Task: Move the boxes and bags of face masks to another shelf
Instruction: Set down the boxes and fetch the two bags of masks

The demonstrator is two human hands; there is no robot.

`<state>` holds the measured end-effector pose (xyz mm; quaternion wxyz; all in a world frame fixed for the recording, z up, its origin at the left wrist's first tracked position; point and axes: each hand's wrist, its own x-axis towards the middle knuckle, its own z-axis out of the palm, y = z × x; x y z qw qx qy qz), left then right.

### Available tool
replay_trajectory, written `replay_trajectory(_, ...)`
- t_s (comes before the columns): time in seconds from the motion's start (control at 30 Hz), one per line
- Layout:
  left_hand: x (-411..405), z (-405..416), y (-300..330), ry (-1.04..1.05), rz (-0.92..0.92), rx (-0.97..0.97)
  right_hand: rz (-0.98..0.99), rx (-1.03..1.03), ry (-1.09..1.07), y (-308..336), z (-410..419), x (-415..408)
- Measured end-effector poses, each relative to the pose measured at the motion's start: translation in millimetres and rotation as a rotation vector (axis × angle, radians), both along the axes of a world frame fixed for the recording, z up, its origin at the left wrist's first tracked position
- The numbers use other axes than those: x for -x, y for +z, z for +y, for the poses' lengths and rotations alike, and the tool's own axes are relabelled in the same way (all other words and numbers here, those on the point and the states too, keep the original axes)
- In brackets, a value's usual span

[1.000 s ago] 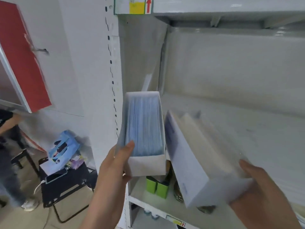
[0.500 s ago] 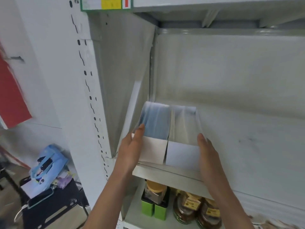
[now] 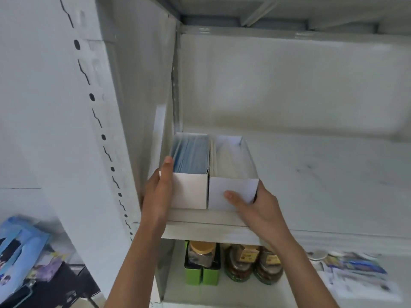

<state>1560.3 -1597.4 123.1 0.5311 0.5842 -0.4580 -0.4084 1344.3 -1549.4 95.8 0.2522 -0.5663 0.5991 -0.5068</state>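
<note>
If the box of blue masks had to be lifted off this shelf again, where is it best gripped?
Probably by the front end of the blue-mask box, from the open aisle side. Its right wall abuts the white-mask box, and the shelf's side panel crowds its left.

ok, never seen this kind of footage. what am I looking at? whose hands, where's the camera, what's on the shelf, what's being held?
There is no machine here: a person works with bare hands and wears one wide-angle camera on the head, looking forward and down. That is the only view, which is why the edges look bent.

On the white shelf two open white boxes stand side by side, touching, near the left wall. The left box holds blue face masks; the right box holds white ones.

The left hand grips the left box's outer side, thumb at its top edge. The right hand holds the right box's front corner, thumb on its front face. Both boxes rest on the shelf.

On the shelf below stand green tins and brown jars, with printed packets to the right.
</note>
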Motion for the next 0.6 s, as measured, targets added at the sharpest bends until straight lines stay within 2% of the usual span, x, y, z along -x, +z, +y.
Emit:
replay_trajectory(0.1,-2,6,-3,-0.014,0.003,0.086,0.017,-0.021,-0.025,1,3,-4)
replay_trajectory(0.27,6,30,-17,0.06,-0.142,0.361,0.051,-0.045,-0.088,1,21,7)
replay_trajectory(0.37,16,43,-7,0.128,-0.367,0.731,0.211,-0.024,-0.228,2,50,27)
replay_trajectory(0.47,43,48,14,-0.012,-0.377,1.045,0.339,0.018,-0.402,1,94,61)
replay_trajectory(0.53,77,55,23,-0.179,-0.384,1.104,0.429,-0.002,-0.5,-1,130,88)
replay_trajectory(0.6,122,74,24,-0.402,-0.408,1.051,0.521,-0.068,-0.592,-4,170,115)
